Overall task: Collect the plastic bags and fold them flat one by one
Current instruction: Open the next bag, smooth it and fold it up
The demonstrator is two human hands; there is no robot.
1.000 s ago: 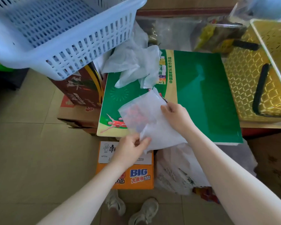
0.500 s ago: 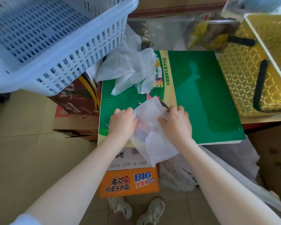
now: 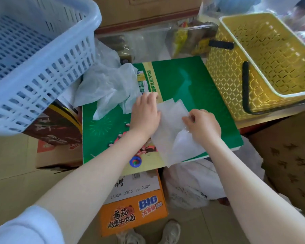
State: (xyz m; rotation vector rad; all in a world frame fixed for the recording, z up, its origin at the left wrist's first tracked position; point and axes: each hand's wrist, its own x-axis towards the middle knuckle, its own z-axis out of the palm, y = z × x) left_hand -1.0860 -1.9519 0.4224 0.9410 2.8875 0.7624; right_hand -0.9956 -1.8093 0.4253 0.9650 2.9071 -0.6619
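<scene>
Now the bag (image 3: 173, 131) lies spread on the green board (image 3: 192, 95), where half a second ago both hands bunched it at the board's near edge. Left hand (image 3: 144, 115) has slid up and presses flat on the bag's left side, fingers straight. Right hand (image 3: 203, 125) pinches the bag's right edge, fingers curled. The bag's near corner hangs over the board's front edge. Bare green surface lies beyond and right of the hands, up to the yellow basket (image 3: 236, 81). Crumpled bags (image 3: 106, 85) sit just left of the left hand, under the blue basket (image 3: 42, 67) rim. Bag is thin, translucent white, creased; both baskets are perforated plastic.
</scene>
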